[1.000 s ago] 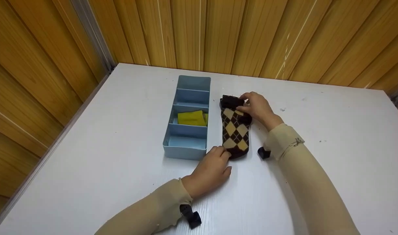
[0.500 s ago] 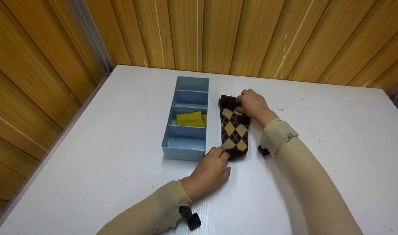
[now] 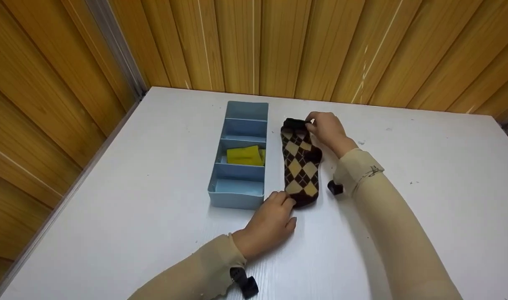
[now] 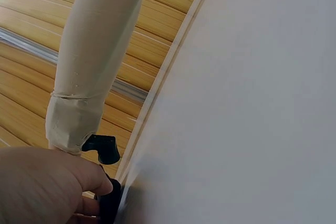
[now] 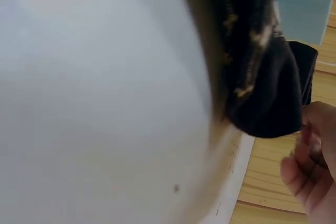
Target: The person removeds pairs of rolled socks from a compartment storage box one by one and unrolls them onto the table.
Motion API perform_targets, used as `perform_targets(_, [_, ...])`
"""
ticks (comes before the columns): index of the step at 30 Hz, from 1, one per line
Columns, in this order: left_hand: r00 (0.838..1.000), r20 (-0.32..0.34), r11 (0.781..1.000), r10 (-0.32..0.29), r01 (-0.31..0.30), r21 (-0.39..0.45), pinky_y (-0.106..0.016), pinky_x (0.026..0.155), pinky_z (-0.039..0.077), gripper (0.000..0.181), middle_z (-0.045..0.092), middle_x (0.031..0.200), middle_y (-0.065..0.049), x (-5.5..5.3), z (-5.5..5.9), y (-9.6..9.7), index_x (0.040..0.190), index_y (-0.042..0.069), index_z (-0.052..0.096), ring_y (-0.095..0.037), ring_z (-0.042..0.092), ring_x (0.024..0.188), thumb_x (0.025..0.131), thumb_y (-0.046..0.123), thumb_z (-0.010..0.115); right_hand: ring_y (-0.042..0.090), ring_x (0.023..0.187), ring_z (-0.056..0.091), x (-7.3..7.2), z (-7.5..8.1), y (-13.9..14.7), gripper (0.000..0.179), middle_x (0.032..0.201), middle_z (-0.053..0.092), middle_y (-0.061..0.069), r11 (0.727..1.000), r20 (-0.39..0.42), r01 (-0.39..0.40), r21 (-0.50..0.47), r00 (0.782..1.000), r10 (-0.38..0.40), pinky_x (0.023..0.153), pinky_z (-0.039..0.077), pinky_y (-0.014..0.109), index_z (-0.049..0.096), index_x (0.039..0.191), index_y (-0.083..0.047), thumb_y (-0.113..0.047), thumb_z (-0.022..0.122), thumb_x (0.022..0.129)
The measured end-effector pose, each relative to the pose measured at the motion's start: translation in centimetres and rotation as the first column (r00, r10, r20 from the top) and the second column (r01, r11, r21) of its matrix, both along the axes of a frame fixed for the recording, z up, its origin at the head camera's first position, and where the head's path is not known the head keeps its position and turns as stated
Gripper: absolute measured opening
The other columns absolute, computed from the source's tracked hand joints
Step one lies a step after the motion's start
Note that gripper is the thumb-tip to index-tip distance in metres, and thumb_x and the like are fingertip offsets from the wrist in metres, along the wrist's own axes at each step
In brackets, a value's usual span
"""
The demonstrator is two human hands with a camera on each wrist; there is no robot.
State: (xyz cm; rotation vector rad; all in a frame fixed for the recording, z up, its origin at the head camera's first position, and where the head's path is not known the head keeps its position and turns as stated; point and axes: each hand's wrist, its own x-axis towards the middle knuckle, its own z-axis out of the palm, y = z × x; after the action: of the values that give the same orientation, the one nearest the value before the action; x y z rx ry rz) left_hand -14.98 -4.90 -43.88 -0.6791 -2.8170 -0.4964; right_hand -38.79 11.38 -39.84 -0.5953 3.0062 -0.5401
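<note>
A dark brown argyle sock [image 3: 297,164] with beige and yellow diamonds lies lengthwise on the white table; whether a second one lies beneath, I cannot tell. At its far end my right hand [image 3: 327,128] pinches the dark cuff [image 3: 295,123]. In the right wrist view the thumb and fingers of that hand [image 5: 317,153] meet the edge of the dark cloth. My left hand [image 3: 270,221] rests its fingertips on the toe end, with the thumb held apart. The left wrist view shows this hand [image 4: 50,184] beside dark cloth [image 4: 109,203].
Left of the sock stands a long blue divided box [image 3: 236,199]. A folded yellow cloth item [image 3: 243,155] lies in one of its compartments. The white table [image 3: 125,200] runs back to wood-patterned panels [image 3: 275,46]. Black wrist mounts [image 3: 249,287] hang below both sleeves.
My right hand has moved slightly toward the far end with the cuff. The dark folded band there has narrowed, baring more diamonds. The left hand stays at the toe.
</note>
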Motion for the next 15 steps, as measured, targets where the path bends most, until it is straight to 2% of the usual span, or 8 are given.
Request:
perform_targets(4, [1.0, 0.005, 1.0, -0.001, 0.001, 0.002, -0.029, 0.092, 0.048, 0.028, 0.06, 0.107, -0.007, 0.16, 0.14, 0.07, 0.109, 0.003, 0.064, -0.02, 0.056, 0.1, 0.087, 0.021, 0.064, 0.031, 0.083, 0.066, -0.3, 0.01, 0.19, 0.035, 0.107, 0.068, 0.021, 0.983, 0.122, 0.05, -0.179, 0.992, -0.028, 0.064, 0.047, 0.027, 0.054, 0.131, -0.003, -0.013, 0.048, 0.097])
perform_targets(8, [1.0, 0.007, 1.0, -0.001, 0.001, -0.003, -0.029, 0.092, 0.049, 0.028, 0.06, 0.107, -0.007, 0.32, 0.33, 0.09, 0.109, 0.004, 0.064, -0.019, 0.056, 0.101, 0.088, 0.023, 0.064, 0.033, 0.094, 0.067, -0.27, -0.04, 0.54, 0.042, 0.121, 0.063, 0.021, 0.958, 0.181, 0.08, -0.275, 0.983, -0.03, 0.06, 0.046, 0.017, 0.046, 0.138, -0.005, -0.015, 0.048, 0.098])
perform_targets(11, [1.0, 0.009, 1.0, -0.002, 0.002, -0.008, -0.029, 0.092, 0.049, 0.029, 0.06, 0.108, -0.007, 0.4, 0.43, 0.03, 0.109, 0.004, 0.064, -0.019, 0.056, 0.101, 0.088, 0.023, 0.064, 0.033, 0.098, 0.066, -0.16, -0.05, 0.71, 0.04, 0.125, 0.061, 0.022, 0.954, 0.188, 0.08, -0.288, 0.982, -0.026, 0.063, 0.046, 0.018, 0.048, 0.136, -0.003, -0.016, 0.049, 0.098])
perform_targets(15, [1.0, 0.012, 1.0, -0.009, 0.01, -0.01, -0.029, 0.092, 0.049, 0.029, 0.061, 0.109, -0.007, 0.46, 0.42, -0.05, 0.11, 0.004, 0.064, -0.019, 0.056, 0.101, 0.088, 0.023, 0.064, 0.033, 0.098, 0.066, -0.02, -0.22, 0.76, 0.035, 0.123, 0.062, 0.022, 0.964, 0.185, 0.07, -0.256, 0.982, -0.022, 0.072, 0.05, 0.029, 0.055, 0.129, -0.001, -0.016, 0.049, 0.098])
